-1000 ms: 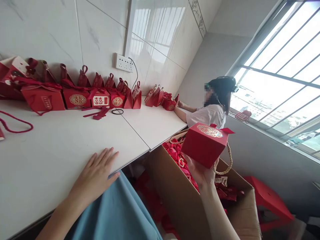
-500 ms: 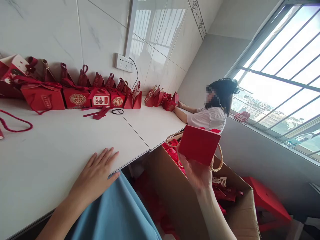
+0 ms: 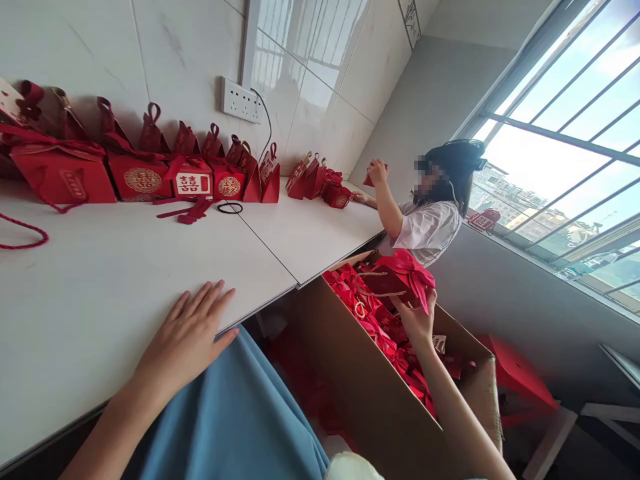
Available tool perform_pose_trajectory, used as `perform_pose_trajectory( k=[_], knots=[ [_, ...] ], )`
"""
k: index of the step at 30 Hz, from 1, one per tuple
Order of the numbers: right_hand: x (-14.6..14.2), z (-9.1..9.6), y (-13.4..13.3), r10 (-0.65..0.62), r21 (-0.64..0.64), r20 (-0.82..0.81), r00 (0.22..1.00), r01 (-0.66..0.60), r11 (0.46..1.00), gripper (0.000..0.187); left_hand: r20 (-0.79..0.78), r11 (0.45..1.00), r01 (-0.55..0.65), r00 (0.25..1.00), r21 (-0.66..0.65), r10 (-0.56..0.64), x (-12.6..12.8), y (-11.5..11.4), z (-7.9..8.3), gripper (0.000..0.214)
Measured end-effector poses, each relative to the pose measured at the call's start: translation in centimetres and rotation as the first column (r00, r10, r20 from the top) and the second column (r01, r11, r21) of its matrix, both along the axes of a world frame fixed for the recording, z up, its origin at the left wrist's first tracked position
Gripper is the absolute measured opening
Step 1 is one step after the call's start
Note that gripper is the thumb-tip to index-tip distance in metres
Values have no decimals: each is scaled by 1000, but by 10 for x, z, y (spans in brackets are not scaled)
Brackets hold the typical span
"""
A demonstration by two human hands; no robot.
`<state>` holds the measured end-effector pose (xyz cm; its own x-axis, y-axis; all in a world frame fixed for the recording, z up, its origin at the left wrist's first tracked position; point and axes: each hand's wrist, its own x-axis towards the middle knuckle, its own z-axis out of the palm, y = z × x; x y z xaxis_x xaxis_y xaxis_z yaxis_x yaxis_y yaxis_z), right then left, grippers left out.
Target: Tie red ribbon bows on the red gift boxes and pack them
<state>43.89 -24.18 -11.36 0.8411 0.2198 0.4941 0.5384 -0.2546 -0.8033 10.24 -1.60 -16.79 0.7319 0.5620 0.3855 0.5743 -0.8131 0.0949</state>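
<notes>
My left hand (image 3: pixel 187 330) lies flat on the white table (image 3: pixel 90 320) near its front edge, fingers spread, holding nothing. Over the open cardboard box (image 3: pixel 360 360), my right hand (image 3: pixel 417 317) grips a red gift box (image 3: pixel 393 283) that has a bright red ribbon bow and a tan rope handle. The gift box is tilted, its bow facing up and right. Below it, the cardboard box holds many red ribboned gift boxes (image 3: pixel 377 333). Part of the held box's underside is hidden by my hand and the contents.
Red gift boxes (image 3: pixel 143 179) stand in a row along the tiled wall. Loose red ribbon pieces (image 3: pixel 193 210) and a black ring (image 3: pixel 230 208) lie before them. A co-worker (image 3: pixel 430 220) at the far end holds a small red item. A red stool (image 3: pixel 515 373) stands right of the carton.
My right hand has turned the gift box and lowered it over the carton, so its bow now shows. The co-worker has raised one hand with a red item. My left hand stays put.
</notes>
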Motion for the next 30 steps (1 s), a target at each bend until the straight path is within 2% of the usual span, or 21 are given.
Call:
perform_pose_trajectory(
  k=[4, 7, 9, 11, 15, 18, 25, 30],
  knots=[
    [38, -21, -33, -31, -153, 46, 998, 38, 988, 85, 30, 1000, 10, 1000, 17, -11, 0, 0, -3, 62],
    [50, -37, -56, -91, -294, 10, 996, 90, 952, 89, 29, 1000, 15, 999, 27, -16, 0, 0, -3, 61],
    [51, -51, -68, -122, -333, -68, 990, 92, 938, 96, 22, 999, 16, 1000, 36, -17, 0, -1, -3, 61],
    [51, -67, -77, -148, -323, -172, 974, 86, 942, 100, 17, 999, 16, 1000, 41, -17, 0, -1, -2, 61],
    [52, -99, -87, -147, -308, -330, 932, 40, 951, 94, 0, 999, 8, 1000, 33, -8, 1, -2, 0, 60],
    [55, -114, -90, -121, -316, -405, 906, -14, 949, 89, -9, 1000, 3, 1000, 23, -2, 1, -2, 1, 60],
    [65, -127, -91, -10, -275, -482, 876, -140, 951, 81, 0, 1000, 1, 1000, 1, -1, 0, -3, 2, 60],
    [73, -136, -86, -37, -252, -399, 916, -70, 965, 89, 28, 1000, 1, 1000, -19, -1, 0, -4, 3, 59]
  ],
)
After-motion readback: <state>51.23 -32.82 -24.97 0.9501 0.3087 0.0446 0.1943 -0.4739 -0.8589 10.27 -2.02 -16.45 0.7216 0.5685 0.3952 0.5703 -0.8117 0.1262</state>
